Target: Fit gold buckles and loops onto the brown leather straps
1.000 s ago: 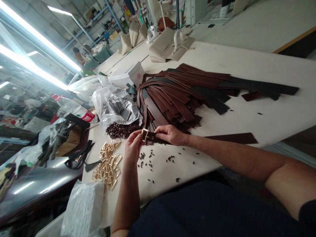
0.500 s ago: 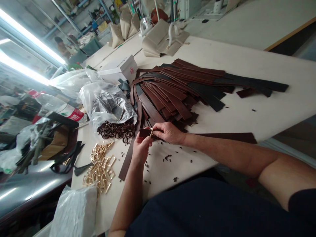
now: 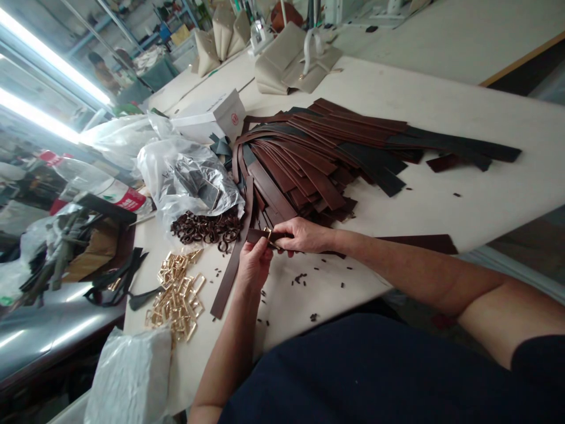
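Observation:
In front of me a dark brown leather strap (image 3: 255,236) stretches between my hands, with a gold buckle (image 3: 268,233) around it. My left hand (image 3: 255,262) is closed, thumb and fingers pinching the strap just by the buckle. Closed as well, my right hand (image 3: 309,235) grips the strap's part on the other side of the buckle. Some of the strap is hidden by my fingers. Beyond my hands fans a big pile of brown and black leather straps (image 3: 304,159). Gold buckles (image 3: 179,294) lie heaped to the left of my left forearm.
Small dark leather loops (image 3: 205,229) spill beside a clear plastic bag (image 3: 176,171). A white box (image 3: 212,118) and beige bag pieces (image 3: 295,62) stand farther back. Tiny dark scraps dot the table (image 3: 282,312). A white wrapped packet (image 3: 130,371) sits at the near left corner.
My right fingers have shifted from the buckle to the strap on its right side, where more strap now shows. The buckle is more visible. The view has moved slightly.

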Tool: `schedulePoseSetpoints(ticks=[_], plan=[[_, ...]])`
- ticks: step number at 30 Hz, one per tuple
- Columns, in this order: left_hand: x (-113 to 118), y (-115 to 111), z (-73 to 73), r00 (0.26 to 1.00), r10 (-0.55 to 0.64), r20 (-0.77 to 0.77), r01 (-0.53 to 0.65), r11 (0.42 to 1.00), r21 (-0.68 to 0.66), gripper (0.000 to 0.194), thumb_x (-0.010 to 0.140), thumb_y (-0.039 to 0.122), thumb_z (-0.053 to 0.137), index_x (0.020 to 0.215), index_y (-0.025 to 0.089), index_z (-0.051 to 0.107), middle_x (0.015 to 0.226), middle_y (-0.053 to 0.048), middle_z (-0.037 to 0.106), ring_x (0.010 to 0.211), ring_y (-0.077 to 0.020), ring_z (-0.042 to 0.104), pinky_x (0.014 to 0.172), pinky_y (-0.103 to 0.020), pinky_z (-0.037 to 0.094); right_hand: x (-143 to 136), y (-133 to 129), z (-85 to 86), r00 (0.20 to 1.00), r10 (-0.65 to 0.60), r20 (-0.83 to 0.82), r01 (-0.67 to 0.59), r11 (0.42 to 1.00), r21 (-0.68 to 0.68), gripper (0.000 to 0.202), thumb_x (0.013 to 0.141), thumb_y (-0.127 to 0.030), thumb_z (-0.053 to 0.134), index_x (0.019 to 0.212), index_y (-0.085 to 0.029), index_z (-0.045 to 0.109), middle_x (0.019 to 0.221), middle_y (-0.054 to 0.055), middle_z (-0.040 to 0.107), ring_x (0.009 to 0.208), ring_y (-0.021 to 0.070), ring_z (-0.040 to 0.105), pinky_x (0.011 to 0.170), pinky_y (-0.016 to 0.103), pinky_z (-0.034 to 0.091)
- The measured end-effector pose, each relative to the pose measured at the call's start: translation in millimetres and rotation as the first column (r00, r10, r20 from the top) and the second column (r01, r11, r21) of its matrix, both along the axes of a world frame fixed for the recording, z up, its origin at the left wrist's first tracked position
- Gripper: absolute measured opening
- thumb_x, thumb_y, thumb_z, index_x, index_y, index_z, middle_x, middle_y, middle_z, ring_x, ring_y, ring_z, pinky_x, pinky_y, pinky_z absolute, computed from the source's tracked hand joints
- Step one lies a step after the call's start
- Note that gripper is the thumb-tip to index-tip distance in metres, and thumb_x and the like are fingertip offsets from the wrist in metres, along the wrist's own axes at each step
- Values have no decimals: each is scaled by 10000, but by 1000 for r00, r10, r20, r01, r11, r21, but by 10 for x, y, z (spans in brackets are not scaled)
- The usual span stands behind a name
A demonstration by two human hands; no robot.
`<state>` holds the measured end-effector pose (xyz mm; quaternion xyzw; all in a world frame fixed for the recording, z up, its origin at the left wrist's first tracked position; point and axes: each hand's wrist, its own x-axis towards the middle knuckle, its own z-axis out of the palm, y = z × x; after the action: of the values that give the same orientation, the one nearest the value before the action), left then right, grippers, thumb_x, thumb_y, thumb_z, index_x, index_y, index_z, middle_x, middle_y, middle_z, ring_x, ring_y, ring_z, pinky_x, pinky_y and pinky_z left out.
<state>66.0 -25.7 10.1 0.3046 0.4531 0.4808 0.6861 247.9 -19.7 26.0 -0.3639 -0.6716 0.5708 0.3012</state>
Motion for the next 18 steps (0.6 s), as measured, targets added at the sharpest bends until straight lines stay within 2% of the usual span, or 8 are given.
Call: schedulePoseSetpoints(ticks=[5,10,14,18], plan=[[31,-18,30,1000,-15,-21,14,1000,-28,445,477,306,942,803,147,685,730,4,653,508,-27,502,451,-130,387,-36,-7,-50,1000,0,-31,2,999,52,224,908,-333,583,844,-129,650,688,5,626,560,90,569,526,180,430],[6,-53,35,999,-34,-40,35,999,26,413,522,297,918,823,147,678,709,2,655,528,-48,528,487,-148,418,-10,-4,-37,1000,-24,14,23,997,71,340,914,-434,600,797,-122,668,607,-14,588,499,74,505,487,184,359],[-22,-76,45,993,-120,-3,120,989,88,386,566,305,885,858,148,687,743,-20,664,574,-80,562,544,-192,466,20,-25,25,998,-49,51,47,998,35,319,914,-422,605,837,-132,713,570,-31,563,460,64,446,460,194,302],[47,-71,53,999,-48,10,47,997,67,379,542,321,897,785,133,674,675,-1,618,498,-54,504,456,-170,397,5,-51,73,994,-46,101,33,992,121,273,918,-361,595,847,-138,735,594,-25,574,495,69,454,495,205,288]])
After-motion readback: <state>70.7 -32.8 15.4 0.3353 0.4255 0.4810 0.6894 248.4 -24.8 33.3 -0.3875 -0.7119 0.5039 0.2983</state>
